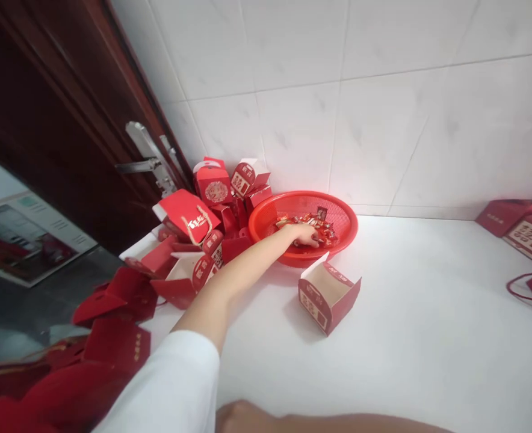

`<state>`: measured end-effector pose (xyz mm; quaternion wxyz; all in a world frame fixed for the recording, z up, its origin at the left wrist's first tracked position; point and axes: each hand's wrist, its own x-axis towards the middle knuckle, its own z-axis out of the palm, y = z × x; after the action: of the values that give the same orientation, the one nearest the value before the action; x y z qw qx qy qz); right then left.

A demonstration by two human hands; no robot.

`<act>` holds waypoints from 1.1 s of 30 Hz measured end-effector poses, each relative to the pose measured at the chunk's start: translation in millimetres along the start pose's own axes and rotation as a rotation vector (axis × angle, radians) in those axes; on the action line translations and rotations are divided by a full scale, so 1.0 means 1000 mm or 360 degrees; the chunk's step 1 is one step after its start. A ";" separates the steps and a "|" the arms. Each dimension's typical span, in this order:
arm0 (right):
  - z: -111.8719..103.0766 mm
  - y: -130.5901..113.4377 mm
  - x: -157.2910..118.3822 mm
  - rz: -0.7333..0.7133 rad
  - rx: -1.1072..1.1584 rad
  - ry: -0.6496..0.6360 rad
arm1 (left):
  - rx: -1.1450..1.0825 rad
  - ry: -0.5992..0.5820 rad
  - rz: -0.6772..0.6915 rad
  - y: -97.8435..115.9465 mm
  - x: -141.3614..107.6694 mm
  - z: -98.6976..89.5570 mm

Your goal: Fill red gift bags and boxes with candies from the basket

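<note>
My left hand (pixel 306 235) reaches into a red mesh basket (pixel 347 224), its fingers curled down among small red wrapped sweets (pixel 327 231). What the fingers hold is too small to make out. An open red and cream box (pixel 313 304) with its top flaps up stands on the white table (pixel 383 355), just in front of the basket. At the bottom edge my right hand (pixel 236 416) is partly in view, its forearm lying across the near side; its fingers are hidden.
Red boxes (pixel 214 183) and a red bag with rope handles (pixel 189 213) crowd the table's left end. More red packaging (pixel 117 352) lies at the lower left. Other red boxes (pixel 530 234) stand at the far right. Behind are a tiled wall and a dark door.
</note>
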<state>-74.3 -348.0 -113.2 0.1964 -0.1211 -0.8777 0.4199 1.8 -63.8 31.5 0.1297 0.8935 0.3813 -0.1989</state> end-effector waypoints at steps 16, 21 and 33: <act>-0.034 -0.046 -0.010 0.0332 0.1053 0.0556 | -0.0182 -0.0021 -0.0024 0.002 0.008 0.008; -0.069 -0.069 -0.009 0.0331 0.1226 0.1202 | -0.0211 -0.0003 -0.0013 0.002 0.006 0.008; -0.127 -0.125 -0.009 0.0656 0.2247 0.0705 | -0.0191 -0.0030 0.0003 0.005 0.003 0.006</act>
<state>-15.7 -340.4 55.3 0.3162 -0.2095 -0.3013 0.8748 5.6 -67.5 25.0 0.1869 0.8826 0.3903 -0.1838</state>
